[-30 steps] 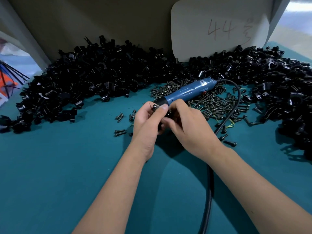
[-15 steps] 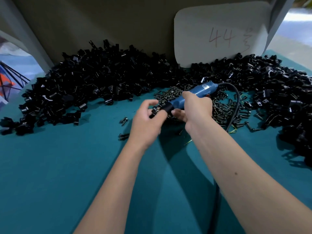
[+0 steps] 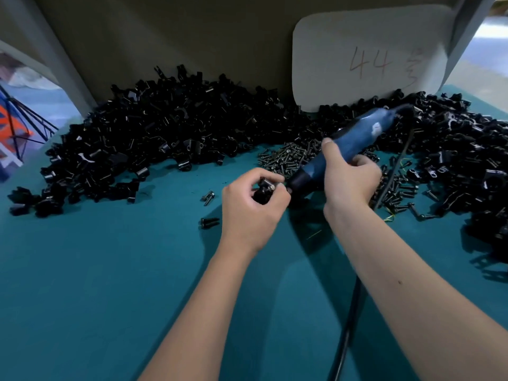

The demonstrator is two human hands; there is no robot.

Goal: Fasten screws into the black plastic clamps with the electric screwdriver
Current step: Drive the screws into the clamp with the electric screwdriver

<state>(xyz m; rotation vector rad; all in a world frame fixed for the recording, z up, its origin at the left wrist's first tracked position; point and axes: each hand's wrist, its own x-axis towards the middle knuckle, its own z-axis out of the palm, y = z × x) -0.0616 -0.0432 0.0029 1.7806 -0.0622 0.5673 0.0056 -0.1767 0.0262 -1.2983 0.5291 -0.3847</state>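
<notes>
My left hand (image 3: 251, 210) pinches a small black plastic clamp (image 3: 263, 191) with a screw head showing at its top, just above the teal table (image 3: 110, 284). My right hand (image 3: 349, 180) grips the blue electric screwdriver (image 3: 354, 138), which slants down to the left. Its black nose (image 3: 298, 180) sits right beside the clamp; the bit itself is hidden behind my fingers. A heap of dark screws (image 3: 291, 158) lies just beyond both hands.
Black clamps are piled along the back wall (image 3: 176, 133) and down the right side (image 3: 472, 160). Loose screws (image 3: 209, 222) lie left of my left hand. The screwdriver's black cord (image 3: 349, 325) runs under my right forearm. A white card marked 44 (image 3: 371, 59) leans at the back.
My right hand left the clamp, took the screwdriver off the screw heap and brought its nose down to the clamp. My left hand kept holding the clamp.
</notes>
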